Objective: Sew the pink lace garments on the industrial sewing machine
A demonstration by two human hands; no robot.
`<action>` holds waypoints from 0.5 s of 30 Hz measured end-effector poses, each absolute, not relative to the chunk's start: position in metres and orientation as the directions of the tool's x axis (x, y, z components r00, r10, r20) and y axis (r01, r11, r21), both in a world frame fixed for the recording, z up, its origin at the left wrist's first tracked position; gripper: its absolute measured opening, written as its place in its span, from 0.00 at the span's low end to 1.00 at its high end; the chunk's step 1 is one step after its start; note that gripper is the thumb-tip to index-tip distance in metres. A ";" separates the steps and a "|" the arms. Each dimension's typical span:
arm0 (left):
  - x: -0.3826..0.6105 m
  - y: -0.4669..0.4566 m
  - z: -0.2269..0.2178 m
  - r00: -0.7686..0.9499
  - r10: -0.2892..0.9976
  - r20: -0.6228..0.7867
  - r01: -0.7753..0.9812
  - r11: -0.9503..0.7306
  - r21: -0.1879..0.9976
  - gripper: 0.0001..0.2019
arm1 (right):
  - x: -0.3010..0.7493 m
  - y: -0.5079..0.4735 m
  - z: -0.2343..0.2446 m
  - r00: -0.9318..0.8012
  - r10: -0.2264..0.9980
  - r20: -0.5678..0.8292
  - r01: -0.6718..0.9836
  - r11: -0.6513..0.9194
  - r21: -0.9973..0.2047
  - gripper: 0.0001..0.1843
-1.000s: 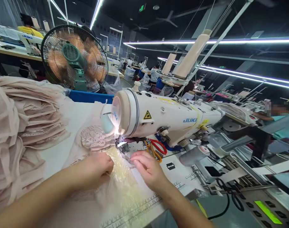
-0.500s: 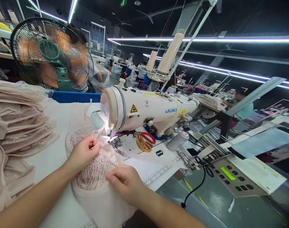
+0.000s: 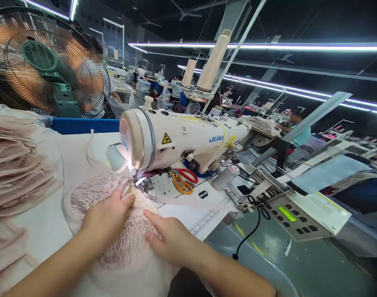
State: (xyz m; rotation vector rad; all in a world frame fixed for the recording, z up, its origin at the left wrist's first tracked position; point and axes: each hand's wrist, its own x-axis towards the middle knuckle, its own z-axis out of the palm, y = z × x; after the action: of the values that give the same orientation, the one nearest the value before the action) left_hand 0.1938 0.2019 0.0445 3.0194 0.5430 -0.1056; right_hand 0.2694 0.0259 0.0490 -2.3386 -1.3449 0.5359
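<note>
A pale pink lace garment piece [image 3: 123, 243] is spread on the machine bed, its upper part at the lit needle area of a white JUKI sewing machine [image 3: 176, 138]. My left hand [image 3: 109, 214] is closed on the lace just in front of the presser foot, thumb and forefinger together at the fabric edge. To its right, my right hand [image 3: 171, 239] rests on the lace with the forefinger stretched out and the thumb apart from it. The needle tip is lost in the glare of the lamp.
Stacked pale pink pieces [image 3: 18, 165] lie at the left. Orange-handled scissors [image 3: 182, 183], a black razor blade [image 3: 203, 194] and a grey thread cone [image 3: 225, 178] sit right of the needle. A control panel [image 3: 295, 216] juts out at the right; a large fan [image 3: 49, 62] stands behind.
The view has swung right. My left hand has gone from pinching a raised edge to pressing lower on the lace. My right hand has moved up nearer the needle, its forefinger now extended.
</note>
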 end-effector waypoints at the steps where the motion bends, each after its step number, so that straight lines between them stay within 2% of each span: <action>1: 0.195 0.201 0.044 0.937 0.342 -0.077 0.346 -0.937 0.050 0.24 | 0.271 0.026 0.049 0.469 0.873 -0.134 0.746 -0.473 -0.469 0.29; 6: 0.203 0.194 0.045 0.936 0.345 -0.072 0.346 -0.938 0.000 0.26 | 0.281 0.031 0.047 0.452 0.885 -0.112 0.816 -0.461 -0.349 0.26; 15: 0.214 0.190 0.051 0.922 0.372 -0.106 0.376 -0.926 0.022 0.24 | 0.297 0.042 0.052 0.435 0.897 -0.083 0.846 -0.438 -0.303 0.24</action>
State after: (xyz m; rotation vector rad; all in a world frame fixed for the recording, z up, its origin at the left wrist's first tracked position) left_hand 0.2139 0.1901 0.0507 3.0390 0.5909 -0.1554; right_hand 0.2966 0.0415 0.0524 -2.4703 -1.5260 0.3421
